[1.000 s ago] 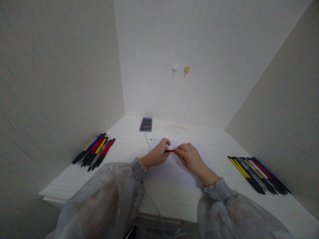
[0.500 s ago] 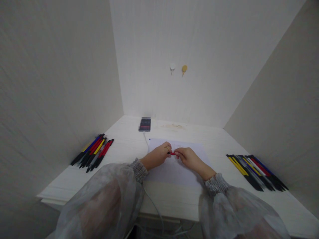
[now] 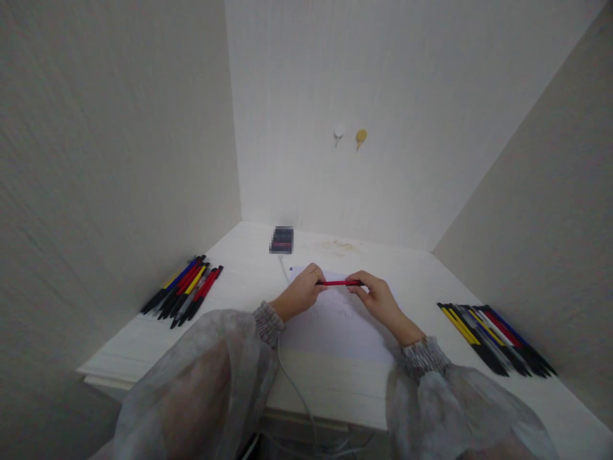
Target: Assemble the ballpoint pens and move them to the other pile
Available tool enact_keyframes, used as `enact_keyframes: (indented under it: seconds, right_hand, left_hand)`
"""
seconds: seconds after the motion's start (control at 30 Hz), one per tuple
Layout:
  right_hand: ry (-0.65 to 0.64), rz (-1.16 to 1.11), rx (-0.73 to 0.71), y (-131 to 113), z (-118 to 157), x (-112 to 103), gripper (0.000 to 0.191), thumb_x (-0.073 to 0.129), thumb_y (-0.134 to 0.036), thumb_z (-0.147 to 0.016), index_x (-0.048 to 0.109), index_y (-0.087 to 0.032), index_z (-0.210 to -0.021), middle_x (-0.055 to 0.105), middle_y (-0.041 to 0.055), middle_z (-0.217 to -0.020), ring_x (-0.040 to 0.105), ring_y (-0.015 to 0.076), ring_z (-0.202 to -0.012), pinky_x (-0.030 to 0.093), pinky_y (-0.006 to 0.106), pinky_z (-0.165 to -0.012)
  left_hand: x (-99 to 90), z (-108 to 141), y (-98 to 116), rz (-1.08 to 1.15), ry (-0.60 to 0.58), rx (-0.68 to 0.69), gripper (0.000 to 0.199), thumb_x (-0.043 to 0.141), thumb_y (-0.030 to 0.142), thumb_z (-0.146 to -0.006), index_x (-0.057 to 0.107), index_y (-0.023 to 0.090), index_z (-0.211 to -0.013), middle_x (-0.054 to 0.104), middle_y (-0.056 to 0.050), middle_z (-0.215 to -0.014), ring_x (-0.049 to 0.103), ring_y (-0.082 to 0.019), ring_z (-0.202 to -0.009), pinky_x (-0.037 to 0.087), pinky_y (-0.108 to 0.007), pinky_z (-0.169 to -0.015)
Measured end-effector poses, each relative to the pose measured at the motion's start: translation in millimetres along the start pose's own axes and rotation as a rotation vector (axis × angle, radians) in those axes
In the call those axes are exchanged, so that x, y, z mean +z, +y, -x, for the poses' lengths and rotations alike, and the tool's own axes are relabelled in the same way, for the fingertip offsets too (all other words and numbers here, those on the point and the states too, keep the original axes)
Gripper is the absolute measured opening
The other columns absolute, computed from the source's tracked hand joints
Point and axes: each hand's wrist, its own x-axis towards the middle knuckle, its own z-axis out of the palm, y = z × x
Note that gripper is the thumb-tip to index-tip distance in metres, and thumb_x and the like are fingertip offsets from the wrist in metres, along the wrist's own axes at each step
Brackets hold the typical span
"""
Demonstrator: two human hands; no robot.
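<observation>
A red pen (image 3: 335,283) with black ends is held level between my two hands, above a sheet of white paper (image 3: 330,332). My left hand (image 3: 303,289) is closed on one black end of it. The fingers of my right hand (image 3: 376,295) pinch the other black end. Faint marks show on the paper, too blurred to read. Part of the sheet is hidden under my hands and wrists.
Several pens (image 3: 184,291) in red, yellow, blue and clear lie piled at left. More pens (image 3: 495,338) lie side by side at right. A dark pixelated device (image 3: 282,240) with a cable sits at the back. Two hooks (image 3: 361,137) are on the back wall.
My hands have moved apart along the pen, so its red barrel now shows between them. My right hand has shifted right and slightly away from me. The whole view has shifted slightly.
</observation>
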Motion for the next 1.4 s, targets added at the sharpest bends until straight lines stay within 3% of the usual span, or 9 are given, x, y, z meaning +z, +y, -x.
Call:
enact_keyframes:
  seconds: [0.13, 0.27, 0.4, 0.5, 0.7, 0.87, 1.03, 1.1, 1.4]
  right_hand:
    - [-0.049, -0.081, 0.208, 0.6, 2.1, 6.4, 0.028, 0.038, -0.037, -0.081, 0.053, -0.018, -0.067, 0.048, -0.0037, -0.045, 0.045, 0.0094, -0.04, 0.037, 0.022, -0.044]
    - [-0.1, -0.165, 0.343, 2.2, 2.4, 12.4, 0.033, 0.035, -0.042, -0.081, 0.045, -0.019, -0.06, 0.037, -0.0069, -0.036, 0.035, 0.0077, -0.032, 0.029, 0.02, -0.036]
    - [-0.03, -0.387, 0.29, 2.7, 1.0, 12.0, 0.023, 0.051, -0.038, -0.072, 0.043, -0.02, -0.085, 0.046, -0.0073, -0.053, 0.043, 0.0079, -0.042, 0.036, 0.02, -0.04]
    - [-0.054, -0.433, 0.234, 1.1, 0.6, 9.3, 0.02, 0.054, -0.034, -0.07, 0.045, -0.019, -0.081, 0.052, -0.0036, -0.063, 0.05, 0.009, -0.052, 0.043, 0.023, -0.051]
    - [-0.127, -0.421, 0.379, -3.7, 2.5, 8.4, 0.027, 0.044, -0.042, -0.076, 0.049, -0.016, -0.073, 0.05, -0.0048, -0.043, 0.041, 0.0074, -0.031, 0.033, 0.02, -0.034]
    - [-0.172, -0.346, 0.443, -1.0, 3.7, 11.0, 0.037, 0.037, -0.049, -0.077, 0.05, -0.016, -0.066, 0.042, -0.0069, -0.032, 0.034, 0.0069, -0.024, 0.026, 0.019, -0.029]
    - [0.03, -0.341, 0.201, 2.9, 0.8, 9.8, 0.03, 0.058, -0.037, -0.067, 0.048, -0.019, -0.089, 0.059, 0.0004, -0.075, 0.056, 0.0104, -0.057, 0.045, 0.024, -0.054]
    - [0.038, -0.336, 0.156, 3.0, -0.4, 8.4, 0.022, 0.058, -0.032, -0.068, 0.051, -0.019, -0.084, 0.058, 0.0008, -0.074, 0.056, 0.0118, -0.063, 0.045, 0.026, -0.06]
    - [0.032, -0.382, 0.333, 2.4, 1.1, 13.4, 0.02, 0.048, -0.039, -0.073, 0.049, -0.019, -0.076, 0.053, -0.0041, -0.053, 0.042, 0.0074, -0.033, 0.034, 0.021, -0.035]
  left_hand:
    - [-0.6, 1.5, 2.0, 0.034, -0.039, 0.012, 0.015, 0.05, 0.011, -0.072, 0.048, 0.015, -0.086, 0.046, -0.004, -0.087, 0.045, -0.013, -0.08, 0.039, -0.028, -0.077]
    - [-1.7, 3.2, 4.4, 0.048, -0.103, 0.045, 0.013, 0.049, 0.011, -0.071, 0.049, 0.015, -0.083, 0.047, -0.004, -0.086, 0.045, -0.013, -0.08, 0.039, -0.028, -0.077]
    - [-2.6, 1.8, 4.4, 0.058, -0.069, 0.03, 0.007, 0.049, 0.011, -0.071, 0.049, 0.015, -0.076, 0.046, -0.003, -0.082, 0.045, -0.013, -0.079, 0.039, -0.028, -0.075]
    - [-2.6, 0.8, 2.9, 0.052, -0.051, 0.017, 0.006, 0.049, 0.011, -0.071, 0.049, 0.015, -0.075, 0.046, -0.003, -0.081, 0.045, -0.013, -0.078, 0.039, -0.027, -0.075]
    - [0.1, 3.0, -0.7, 0.061, -0.08, 0.014, 0.024, 0.052, 0.01, -0.069, 0.048, 0.015, -0.092, 0.048, -0.004, -0.088, 0.046, -0.013, -0.082, 0.039, -0.029, -0.076]
    - [-0.4, 2.9, -0.7, 0.048, -0.091, 0.047, 0.009, 0.049, 0.013, -0.072, 0.052, 0.015, -0.081, 0.048, -0.003, -0.085, 0.046, -0.013, -0.083, 0.039, -0.029, -0.078]
    - [-0.7, 1.1, -2.9, 0.031, -0.051, 0.025, 0.007, 0.048, 0.013, -0.073, 0.052, 0.014, -0.078, 0.048, -0.004, -0.085, 0.046, -0.013, -0.081, 0.04, -0.027, -0.077]
    - [0.4, 1.2, -5.2, 0.024, -0.048, 0.034, 0.007, 0.049, 0.013, -0.072, 0.053, 0.014, -0.078, 0.048, -0.004, -0.086, 0.046, -0.013, -0.082, 0.039, -0.027, -0.078]
    - [0.4, 1.8, 0.0, 0.034, -0.064, -0.02, 0.02, 0.051, 0.01, -0.07, 0.047, 0.013, -0.09, 0.047, -0.005, -0.088, 0.046, -0.014, -0.081, 0.04, -0.028, -0.077]
